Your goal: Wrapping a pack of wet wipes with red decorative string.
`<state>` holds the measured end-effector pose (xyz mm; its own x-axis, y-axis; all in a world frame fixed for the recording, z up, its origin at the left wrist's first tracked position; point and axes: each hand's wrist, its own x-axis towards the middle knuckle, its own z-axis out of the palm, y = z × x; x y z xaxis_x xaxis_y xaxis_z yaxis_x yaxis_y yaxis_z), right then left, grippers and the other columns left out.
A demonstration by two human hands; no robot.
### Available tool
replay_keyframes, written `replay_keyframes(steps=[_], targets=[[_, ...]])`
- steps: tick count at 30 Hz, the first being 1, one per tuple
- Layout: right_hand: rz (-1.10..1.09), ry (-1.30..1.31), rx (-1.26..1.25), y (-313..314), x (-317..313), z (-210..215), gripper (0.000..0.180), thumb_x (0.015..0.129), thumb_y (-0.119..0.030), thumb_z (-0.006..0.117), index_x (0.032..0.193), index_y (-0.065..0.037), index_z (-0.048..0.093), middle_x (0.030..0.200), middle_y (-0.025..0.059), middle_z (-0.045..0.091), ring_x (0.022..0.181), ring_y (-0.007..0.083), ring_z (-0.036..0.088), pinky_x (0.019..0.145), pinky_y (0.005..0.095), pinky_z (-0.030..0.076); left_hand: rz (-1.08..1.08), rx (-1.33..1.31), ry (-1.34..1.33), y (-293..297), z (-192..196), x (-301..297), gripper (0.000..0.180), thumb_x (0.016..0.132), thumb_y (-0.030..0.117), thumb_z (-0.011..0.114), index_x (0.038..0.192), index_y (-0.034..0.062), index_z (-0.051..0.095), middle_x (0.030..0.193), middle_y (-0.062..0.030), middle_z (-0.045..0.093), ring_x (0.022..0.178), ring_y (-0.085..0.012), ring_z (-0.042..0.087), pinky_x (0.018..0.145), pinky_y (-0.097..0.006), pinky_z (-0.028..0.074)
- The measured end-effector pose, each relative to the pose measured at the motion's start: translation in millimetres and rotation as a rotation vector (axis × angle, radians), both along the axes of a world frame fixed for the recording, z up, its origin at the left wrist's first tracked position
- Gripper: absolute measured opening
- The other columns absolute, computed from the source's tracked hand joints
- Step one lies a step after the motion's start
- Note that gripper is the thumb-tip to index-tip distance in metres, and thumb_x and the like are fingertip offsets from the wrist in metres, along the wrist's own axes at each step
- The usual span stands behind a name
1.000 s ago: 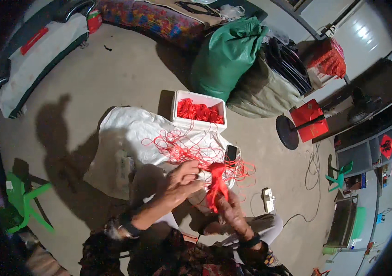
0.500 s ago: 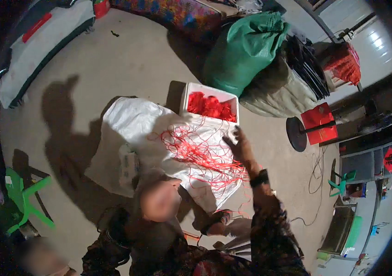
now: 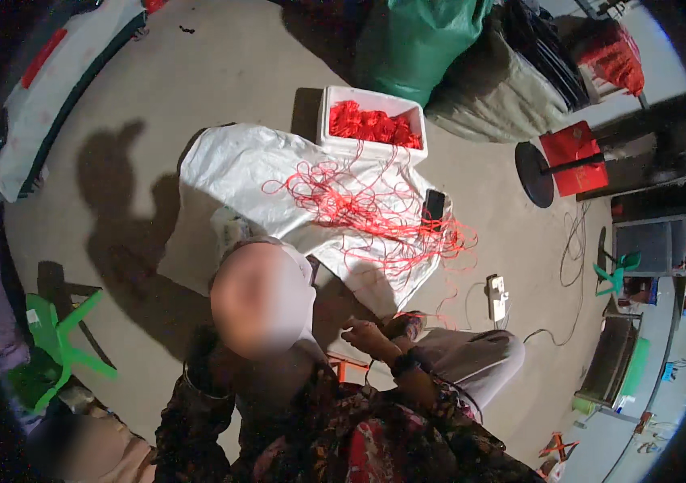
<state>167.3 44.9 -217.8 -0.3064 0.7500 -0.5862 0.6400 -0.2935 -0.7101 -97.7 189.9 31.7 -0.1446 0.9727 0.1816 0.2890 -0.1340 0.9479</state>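
Observation:
My right hand [image 3: 365, 333] is drawn in close to my body, above my knee in light trousers [image 3: 471, 362], with a dark band on its wrist. Its fingers are curled; whether a thread is pinched in them is too small to make out. My left hand is hidden behind a blurred patch at the lower left. In front of me a tangle of thin red string [image 3: 367, 211] lies spread over a white woven sack [image 3: 238, 165] on the floor. At the sack's far edge stands a white foam box [image 3: 335, 109] filled with red bundles [image 3: 371, 125].
A black phone [image 3: 434, 204] lies on the sack's right edge, and a white power strip [image 3: 497, 296] with its cable lies on the concrete beside it. A green sack [image 3: 423, 40] and grey bags stand behind the box. A round black stand base [image 3: 533, 173] is right; a green stool [image 3: 57, 338] is left.
My right hand has pulled back from the red string on the sack to near my knee. The view has tilted, and the blurred patch now fills the lower left.

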Motion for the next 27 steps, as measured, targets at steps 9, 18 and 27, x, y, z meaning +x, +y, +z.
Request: replay_keyframes(steps=[9, 18, 27], targets=[[0.03, 0.017, -0.006, -7, 1, -11, 0.032, 0.085, -0.026, 0.061, 0.103, 0.0, 0.062, 0.082, 0.0104, 0.068, 0.069, 0.0164, 0.066, 0.063, 0.0312, 0.053, -0.064, 0.026, 0.031, 10, -2, 3, 0.012, 0.09, 0.006, 0.057, 0.095, -0.0023, 0.063, 0.09, -0.0075, 0.066, 0.082, -0.0122, 0.061, 0.076, -0.026, 0.048], [-0.025, 0.069, 0.023, -12, 3, -8, 0.026, 0.086, -0.023, 0.06, 0.097, 0.0, 0.063, 0.077, 0.0082, 0.066, 0.066, 0.0136, 0.065, 0.06, 0.0295, 0.052, -0.067, 0.096, 0.127, 16, -5, 2, 0.01, 0.088, 0.002, 0.056, 0.095, -0.0024, 0.061, 0.085, -0.0093, 0.065, 0.076, -0.0153, 0.061, 0.071, -0.028, 0.048], [0.01, 0.114, 0.128, -8, 0, 2, 0.028, 0.088, -0.023, 0.054, 0.09, 0.004, 0.06, 0.074, 0.009, 0.061, 0.066, 0.0176, 0.062, 0.06, 0.0327, 0.051, -0.065, 0.126, 0.126, 18, -11, -4, 0.011, 0.085, 0.001, 0.055, 0.094, -0.0013, 0.061, 0.078, -0.0082, 0.061, 0.071, -0.0158, 0.058, 0.068, -0.028, 0.048]])
